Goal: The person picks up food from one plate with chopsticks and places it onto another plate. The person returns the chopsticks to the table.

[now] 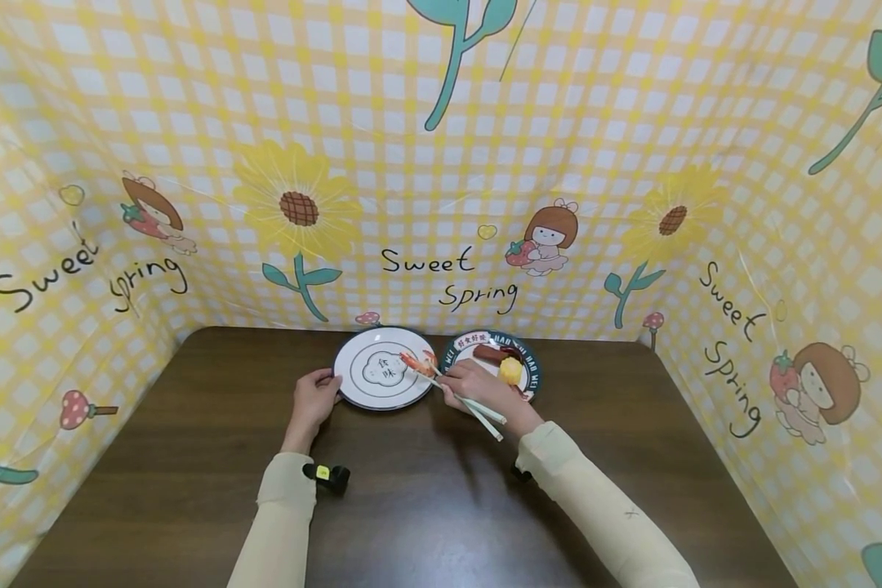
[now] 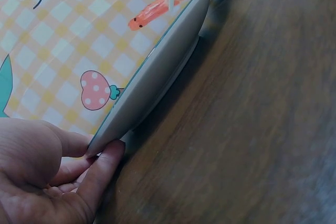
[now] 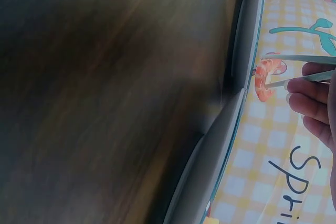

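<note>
My left hand (image 1: 314, 406) pinches the left rim of a white plate (image 1: 356, 384) with a dark edge and printed characters in the middle. In the left wrist view, the fingers are at the rim of the plate (image 2: 152, 80). My right hand (image 1: 478, 385) grips a pair of pale chopsticks (image 1: 479, 411). Between their tips is an orange-red shrimp (image 1: 417, 364), held above the white plate's right part. The right wrist view shows the shrimp (image 3: 262, 83) curved between the chopstick tips, above the plate edges.
Beneath and behind my right hand is a green-rimmed plate (image 1: 535, 377). It bears a brown sausage-like piece (image 1: 488, 354), a yellow chunk (image 1: 510, 371) and other food partly hidden. Both plates stand on a dark wooden table (image 1: 412, 506), close to the checked cloth wall (image 1: 441, 180).
</note>
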Available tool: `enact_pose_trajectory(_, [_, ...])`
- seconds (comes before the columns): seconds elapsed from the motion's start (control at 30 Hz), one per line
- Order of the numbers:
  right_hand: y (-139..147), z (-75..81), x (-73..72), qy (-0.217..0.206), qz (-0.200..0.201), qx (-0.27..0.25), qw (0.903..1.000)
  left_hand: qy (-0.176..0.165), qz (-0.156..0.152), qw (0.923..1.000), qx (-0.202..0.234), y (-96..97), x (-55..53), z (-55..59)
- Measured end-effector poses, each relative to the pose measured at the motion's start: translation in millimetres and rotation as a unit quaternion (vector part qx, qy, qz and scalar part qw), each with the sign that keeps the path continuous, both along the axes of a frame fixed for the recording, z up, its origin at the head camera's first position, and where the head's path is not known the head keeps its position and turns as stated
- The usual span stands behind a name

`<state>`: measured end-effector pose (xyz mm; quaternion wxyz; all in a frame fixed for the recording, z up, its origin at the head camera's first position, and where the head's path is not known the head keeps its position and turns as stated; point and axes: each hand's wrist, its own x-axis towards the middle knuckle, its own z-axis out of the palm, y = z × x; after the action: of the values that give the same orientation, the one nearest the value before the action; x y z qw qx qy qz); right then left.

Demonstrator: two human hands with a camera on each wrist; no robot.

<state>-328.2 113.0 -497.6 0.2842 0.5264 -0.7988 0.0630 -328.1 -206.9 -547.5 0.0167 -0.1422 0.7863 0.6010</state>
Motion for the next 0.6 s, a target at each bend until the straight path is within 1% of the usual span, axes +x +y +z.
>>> enact_pose_trajectory(0.23, [-5.0,-2.2,-0.3,-0.023,-0.006,0.005,0.9997,0.0,-0.002,1.0,0.007,-1.1,0.2,-0.2])
enact_pose_trajectory(0.43, [-8.7,-6.0,-1.7,-0.049,-0.022,0.008,0.9985,0.001,-0.002,1.0,0.009,-2.6,-0.6,-0.3])
enact_pose_trajectory(0.6, [-13.9,-1.9,2.7,-0.078,-0.032,0.005,0.9964,0.002,-0.003,0.9999,0.013,-3.5,-1.3,-0.7])
